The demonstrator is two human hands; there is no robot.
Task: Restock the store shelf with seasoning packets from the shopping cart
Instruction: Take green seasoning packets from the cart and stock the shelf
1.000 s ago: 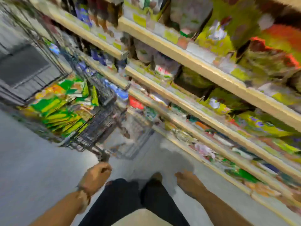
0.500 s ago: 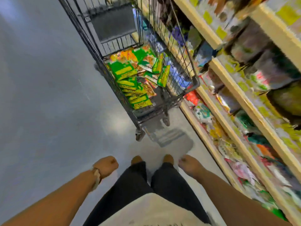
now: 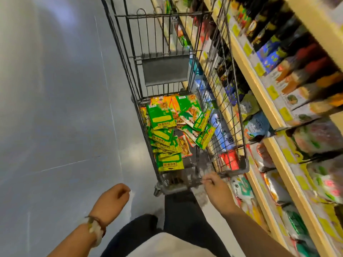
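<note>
Since the earlier frame the right hand [image 3: 216, 190] has come fwd & up from beside the leg to the near rim of the shopping cart [image 3: 239, 170]; its fingers reach the rim wire at the near right corner, curled round it as far as the blur shows. Cart now sits closer in view, right in front of the legs. Left hand [image 3: 111, 201] is still low by the left thigh, fingers loosely curled, holding nothing, wrist w/ a beaded bracelet [image 3: 96, 226].

Seasoning packets [image 3: 163, 123], mostly green & yellow w/ some orange ones, lie in a loose heap on the cart's floor, more toward its left side. Cart stands just beside the store shelf [image 3: 259, 89] on the right, which carries bottles up top & bagged goods lower down. Grey floor [image 3: 55, 108] to the left.
</note>
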